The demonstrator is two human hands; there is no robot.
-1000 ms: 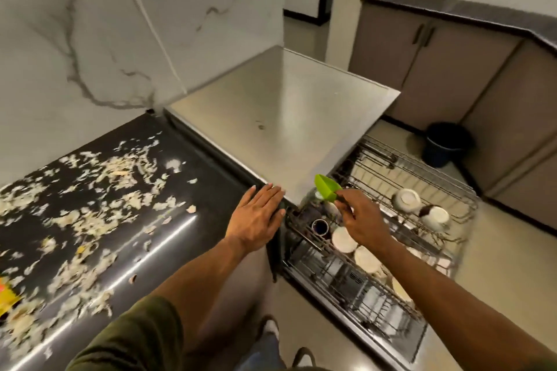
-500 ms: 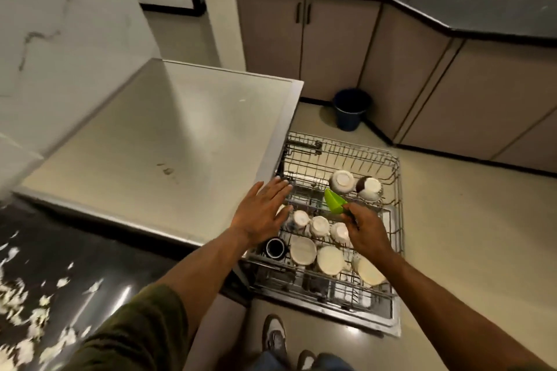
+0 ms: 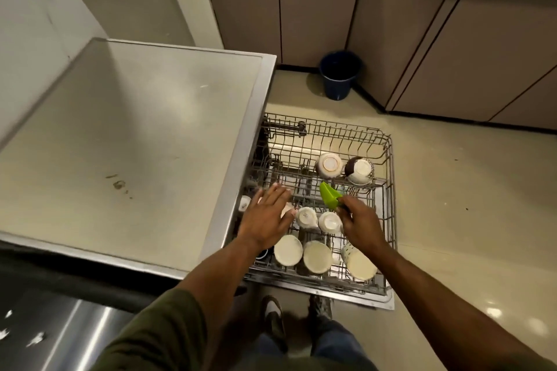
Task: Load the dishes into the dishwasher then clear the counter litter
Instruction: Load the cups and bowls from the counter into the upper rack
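Head view, looking down over a pulled-out dishwasher rack (image 3: 388, 190) beside a steel counter top (image 3: 135, 144). Right hand (image 3: 363, 224) over the middle of the rack, fingers curled round the dark handle end of a green scoop (image 3: 329, 195); scoop held above the wires, its bowl pointing up and to the left, just in front of two upturned bowls. Left hand (image 3: 268, 215) flat and spread, fingers straight, hovering at the rack's left edge next to the counter rim, gripping nothing; whether the palm touches the cup beneath, cannot tell.

In the rack, all upside down: a pale bowl (image 3: 329, 164) and a dark-sided bowl (image 3: 360, 170) side by side in the far row; two small white cups (image 3: 306, 217) (image 3: 330, 221) in the middle row, between the hands; three larger cream cups (image 3: 287, 250) (image 3: 317, 256) (image 3: 360, 263) along the near row. A small white cup (image 3: 244, 203) partly tucked under the counter edge at the left.

Blue bucket (image 3: 340, 74) on the floor by the brown cabinets (image 3: 316, 9), well apart from the rack. White litter scraps (image 3: 36, 339) on the dark counter (image 3: 75, 325) at the lower left. Shoes (image 3: 272, 315) on the floor just before the rack's near rim.
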